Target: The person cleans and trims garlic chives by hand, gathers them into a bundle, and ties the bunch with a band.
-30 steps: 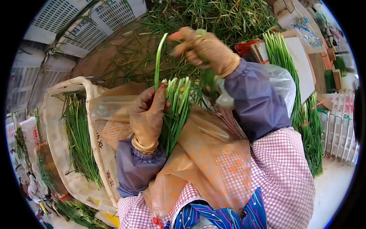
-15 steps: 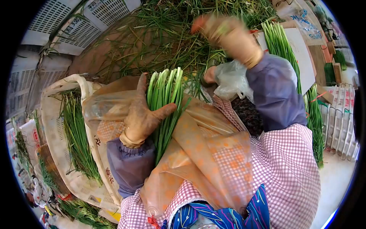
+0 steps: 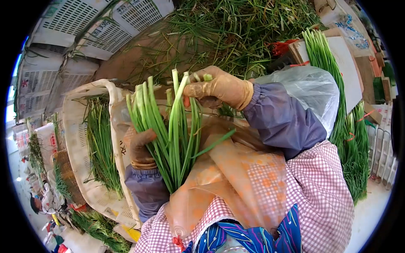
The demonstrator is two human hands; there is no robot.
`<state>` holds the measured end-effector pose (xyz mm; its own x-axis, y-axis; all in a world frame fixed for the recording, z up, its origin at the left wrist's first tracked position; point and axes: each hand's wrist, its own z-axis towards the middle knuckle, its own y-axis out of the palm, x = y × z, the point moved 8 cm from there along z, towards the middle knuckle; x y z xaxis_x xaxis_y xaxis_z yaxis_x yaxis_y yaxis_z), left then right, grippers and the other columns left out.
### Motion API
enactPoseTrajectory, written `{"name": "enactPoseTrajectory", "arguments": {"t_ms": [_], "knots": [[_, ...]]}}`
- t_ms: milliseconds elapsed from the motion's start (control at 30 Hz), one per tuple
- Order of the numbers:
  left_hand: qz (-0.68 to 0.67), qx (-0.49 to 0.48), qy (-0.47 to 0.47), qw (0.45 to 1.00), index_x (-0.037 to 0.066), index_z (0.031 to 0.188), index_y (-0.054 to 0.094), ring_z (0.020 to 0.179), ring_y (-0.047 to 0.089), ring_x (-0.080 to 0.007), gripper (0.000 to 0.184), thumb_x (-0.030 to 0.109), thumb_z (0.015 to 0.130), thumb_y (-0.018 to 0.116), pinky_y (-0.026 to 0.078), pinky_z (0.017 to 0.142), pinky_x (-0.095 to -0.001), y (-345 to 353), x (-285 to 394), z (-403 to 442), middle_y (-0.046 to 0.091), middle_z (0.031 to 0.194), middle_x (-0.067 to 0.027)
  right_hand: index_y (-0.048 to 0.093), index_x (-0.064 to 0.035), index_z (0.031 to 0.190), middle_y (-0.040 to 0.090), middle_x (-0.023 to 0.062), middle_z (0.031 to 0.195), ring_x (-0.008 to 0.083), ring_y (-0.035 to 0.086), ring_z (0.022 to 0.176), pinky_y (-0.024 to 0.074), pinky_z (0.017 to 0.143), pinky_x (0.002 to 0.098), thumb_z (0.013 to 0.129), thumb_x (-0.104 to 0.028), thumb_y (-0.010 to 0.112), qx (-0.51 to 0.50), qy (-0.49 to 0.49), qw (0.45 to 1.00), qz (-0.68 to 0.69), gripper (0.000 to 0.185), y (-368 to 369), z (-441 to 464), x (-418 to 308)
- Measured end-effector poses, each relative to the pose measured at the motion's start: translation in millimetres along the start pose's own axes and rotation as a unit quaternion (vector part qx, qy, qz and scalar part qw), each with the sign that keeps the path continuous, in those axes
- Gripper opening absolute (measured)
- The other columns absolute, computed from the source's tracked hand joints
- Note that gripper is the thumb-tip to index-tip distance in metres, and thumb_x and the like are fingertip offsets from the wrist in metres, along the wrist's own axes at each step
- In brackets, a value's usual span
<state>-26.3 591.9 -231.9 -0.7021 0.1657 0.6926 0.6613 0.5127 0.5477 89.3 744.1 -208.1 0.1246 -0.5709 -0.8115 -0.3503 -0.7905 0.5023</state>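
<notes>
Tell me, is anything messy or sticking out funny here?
Yes. Loose green leaves lie tangled at the top, messy compared with the neat green bundle on the right. Also, one leaf pokes out sideways from the bunch at the left hand, while most others run lengthwise.

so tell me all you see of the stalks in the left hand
The bunch of green stalks has slim, smooth-looking stems, pale at the upper ends, darker green below. It is loosely fanned, no tie showing, with one blade jutting to the picture's right. The left hand holds it; the right hand touches its pale ends. Its lower end sits by the apron.
</notes>
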Motion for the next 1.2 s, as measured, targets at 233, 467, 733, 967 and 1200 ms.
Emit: {"name": "enactPoseTrajectory", "arguments": {"t_ms": [233,467,733,967,1200], "knots": [[-0.155,-0.088,0.130,0.975,-0.005,0.123,0.043,0.101,0.059,-0.0395,0.059,0.004,0.067,0.060,0.056,0.079,-0.0475,23.4,9.0,-13.2,0.056,0.113,-0.0243,0.065,-0.0018,0.085,0.046,-0.0019,0.055,0.0045,0.032,0.043,0.0214,0.038,0.0211,0.088,-0.023,0.061,-0.008,-0.023,1.000,-0.005,0.022,-14.9,-11.6,-4.0],[-0.199,-0.100,0.092,0.971,-0.004,0.123,0.044,0.093,0.062,-0.0362,0.056,0.006,0.069,0.057,0.056,0.077,-0.0476,-10.4,-8.6,-4.0,0.058,0.108,-0.0228,0.066,-0.0040,0.083,0.052,-0.0009,0.058,0.0044,0.037,0.044,0.0250,0.039,0.0203,0.090,-0.030,0.057,0.089,-0.041,0.994,-0.044,0.028,-40.5,-11.7,2.8],[-0.116,-0.048,0.124,0.984,-0.006,0.120,0.046,0.092,0.062,-0.0353,0.054,0.019,0.074,0.059,0.053,0.081,-0.0490,-23.7,-4.2,-7.7,0.057,0.108,-0.0260,0.063,-0.0054,0.081,0.058,0.0020,0.065,0.0098,0.048,0.049,0.0377,0.043,0.0247,0.093,-0.023,0.053,0.484,-0.407,0.673,-0.384,0.024,-156.9,-72.6,-116.7],[-0.141,-0.075,0.064,0.985,-0.003,0.120,0.044,0.084,0.064,-0.0347,0.052,0.005,0.071,0.057,0.059,0.065,-0.0453,5.7,-6.6,-3.4,0.059,0.101,-0.0213,0.067,-0.0032,0.093,0.057,-0.0023,0.066,0.0053,0.043,0.051,0.0340,0.045,0.0215,0.087,-0.024,0.064,0.458,-0.296,0.774,-0.322,0.022,-213.8,-72.2,-121.5],[-0.090,-0.030,0.092,0.991,-0.003,0.116,0.047,0.074,0.065,-0.0314,0.048,0.007,0.070,0.059,0.059,0.062,-0.0431,12.3,3.5,-7.6,0.061,0.096,-0.0191,0.067,-0.0056,0.083,0.055,-0.0014,0.063,0.0045,0.038,0.042,0.0255,0.036,0.0229,0.087,-0.026,0.065,0.484,-0.361,0.761,-0.237,0.021,-205.3,-88.9,-147.2]]}}
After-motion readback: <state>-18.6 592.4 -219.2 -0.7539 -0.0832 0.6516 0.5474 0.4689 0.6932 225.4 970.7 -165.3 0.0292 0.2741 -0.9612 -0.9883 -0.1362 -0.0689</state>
